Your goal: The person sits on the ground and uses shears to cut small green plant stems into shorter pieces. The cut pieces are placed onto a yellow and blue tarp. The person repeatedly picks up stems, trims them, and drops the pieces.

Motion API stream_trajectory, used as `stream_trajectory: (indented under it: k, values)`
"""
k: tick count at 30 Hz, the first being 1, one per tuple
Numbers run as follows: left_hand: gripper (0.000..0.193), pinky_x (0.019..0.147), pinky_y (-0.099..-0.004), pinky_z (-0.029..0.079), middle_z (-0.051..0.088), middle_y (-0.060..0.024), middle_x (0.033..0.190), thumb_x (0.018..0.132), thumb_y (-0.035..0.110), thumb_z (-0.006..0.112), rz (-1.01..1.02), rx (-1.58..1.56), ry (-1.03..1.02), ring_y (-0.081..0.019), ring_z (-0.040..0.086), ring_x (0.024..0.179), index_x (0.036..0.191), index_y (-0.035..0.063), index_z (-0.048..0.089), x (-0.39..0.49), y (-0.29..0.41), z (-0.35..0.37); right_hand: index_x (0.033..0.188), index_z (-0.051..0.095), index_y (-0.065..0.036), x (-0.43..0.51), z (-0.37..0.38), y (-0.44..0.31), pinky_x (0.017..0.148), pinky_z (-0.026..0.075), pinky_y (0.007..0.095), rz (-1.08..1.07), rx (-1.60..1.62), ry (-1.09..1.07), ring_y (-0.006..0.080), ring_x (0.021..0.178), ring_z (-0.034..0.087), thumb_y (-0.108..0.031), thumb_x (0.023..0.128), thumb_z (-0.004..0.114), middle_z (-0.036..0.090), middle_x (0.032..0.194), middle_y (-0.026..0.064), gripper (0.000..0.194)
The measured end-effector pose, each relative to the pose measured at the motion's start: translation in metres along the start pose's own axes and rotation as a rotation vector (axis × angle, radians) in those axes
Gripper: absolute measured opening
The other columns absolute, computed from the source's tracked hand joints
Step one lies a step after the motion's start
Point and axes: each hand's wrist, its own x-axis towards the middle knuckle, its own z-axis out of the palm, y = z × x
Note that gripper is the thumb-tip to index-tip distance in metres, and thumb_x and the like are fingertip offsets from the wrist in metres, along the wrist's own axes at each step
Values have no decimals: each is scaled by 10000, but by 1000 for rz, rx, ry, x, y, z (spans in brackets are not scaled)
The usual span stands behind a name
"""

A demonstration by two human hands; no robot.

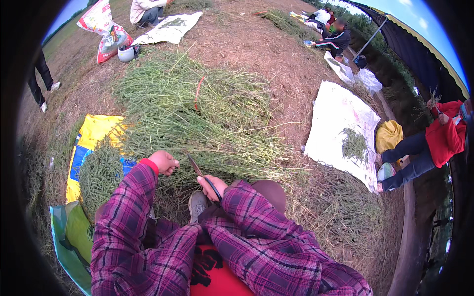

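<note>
In my right hand point(214, 188) is a pair of scissors point(195, 165) with dark handles, its blades pointing up and to the left over the plants. My left hand point(165, 162) is raised just left of the blades, fingers curled with thumb and fingertips close together; whether a thin stem is between them cannot be told. Beyond both hands lies a large heap of cut green plants point(207, 122), with a red tie point(199, 92) across its upper part. Left of my left forearm, a pile of green trimmings point(100, 175) rests on a yellow and blue sack point(97, 125).
A green bag point(72, 240) lies at lower left. To the right, a white sheet point(333, 122) holds some trimmings point(353, 145), beside a person in red point(446, 135). Other people sit farther back. A helmet point(127, 53) and a filled sack point(111, 42) stand at upper left.
</note>
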Motion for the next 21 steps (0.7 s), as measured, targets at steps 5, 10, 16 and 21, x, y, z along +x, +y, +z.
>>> stream_trajectory:
  k: [5, 10, 16, 21]
  values:
    - [206, 479, -240, 489, 563, -8, 575, 864, 211, 591, -27, 44, -33, -82, 536, 495, 839, 17, 655, 4, -9, -8, 839, 486, -58, 3, -5, -3, 429, 394, 279, 52, 31, -95, 123, 436, 466, -473, 902, 427, 470, 581, 5, 424]
    - [197, 501, -227, 477, 563, 13, 620, 851, 212, 592, -9, 249, -28, -70, 535, 532, 812, 23, 632, 3, -12, -10, 1078, 467, -27, 7, -5, 9, 437, 411, 249, 117, 86, -206, 102, 483, 487, -485, 904, 400, 519, 693, 34, 494]
    - [223, 520, -250, 481, 582, -15, 631, 837, 249, 611, -45, 379, -51, -97, 551, 545, 874, 33, 649, -13, -12, -19, 1046, 473, -33, 11, -2, -4, 478, 420, 241, 138, 89, -321, 95, 532, 489, -483, 904, 390, 520, 726, 38, 479]
    - [243, 535, -252, 488, 596, -22, 649, 832, 272, 618, -75, 437, -57, -103, 565, 569, 880, 36, 650, -18, -15, -21, 993, 471, -30, 17, 5, -9, 470, 429, 245, 113, 0, -389, 103, 543, 504, -481, 900, 398, 521, 733, 40, 467]
